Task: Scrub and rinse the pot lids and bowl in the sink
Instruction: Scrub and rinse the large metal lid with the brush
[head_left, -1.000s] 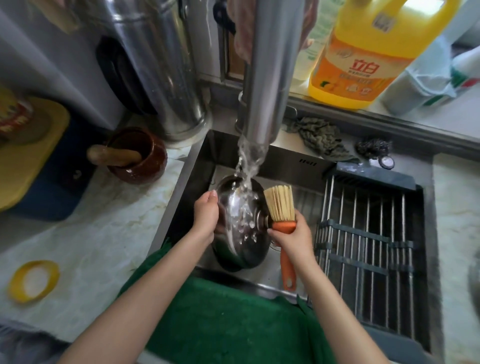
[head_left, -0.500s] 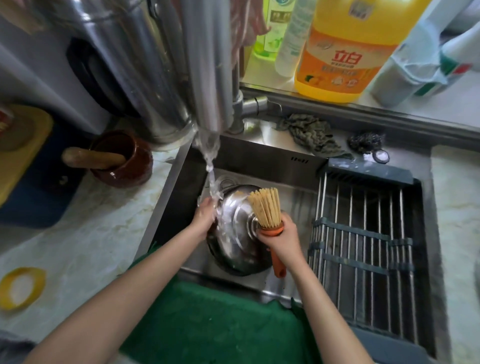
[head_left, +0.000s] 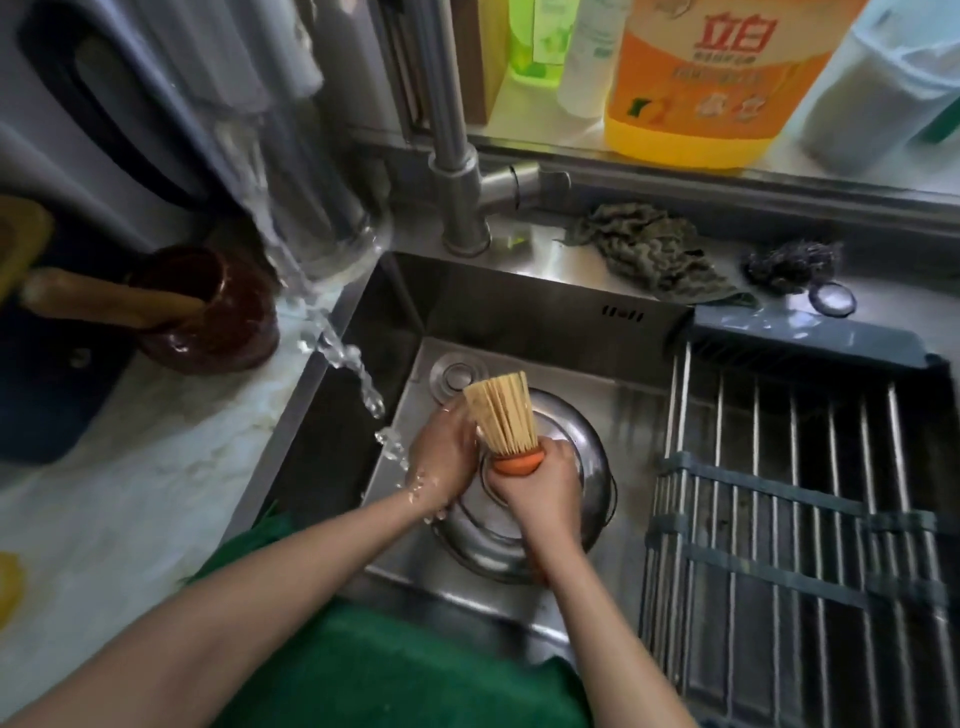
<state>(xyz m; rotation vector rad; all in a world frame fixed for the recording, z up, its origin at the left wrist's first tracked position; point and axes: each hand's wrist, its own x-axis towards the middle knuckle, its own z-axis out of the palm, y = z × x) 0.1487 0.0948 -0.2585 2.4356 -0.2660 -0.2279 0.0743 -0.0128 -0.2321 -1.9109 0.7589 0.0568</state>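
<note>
Stainless steel and wet, the pot lid (head_left: 524, 519) lies at the centre of the frame, down in the sink (head_left: 395, 312) and just below the round drain (head_left: 458, 375). The left hand (head_left: 441, 460) curls over the lid's left rim and holds it. The right hand (head_left: 543, 493) is wrapped tight around the orange handle of a brush (head_left: 503, 413), whose straw-coloured bristles point toward the top of the frame (whether they touch the lid, I cannot tell). A stream of water (head_left: 332, 348) runs diagonally from the upper left and splashes on the left wrist. The faucet (head_left: 460, 192) rises from the sink's back ledge at top centre. A rack of metal bars (head_left: 779, 519) covers the sink's right half. A crumpled grey-green cloth (head_left: 644, 249) and a ball of steel wool (head_left: 789, 265) lie on the ledge behind it, apart from each other. A yellow detergent jug (head_left: 691, 88) stands on the sill at upper right. At the left, a brown jar (head_left: 223, 317) with a wooden pestle (head_left: 104, 301) in it stands on the pale marble desk (head_left: 130, 493).
</note>
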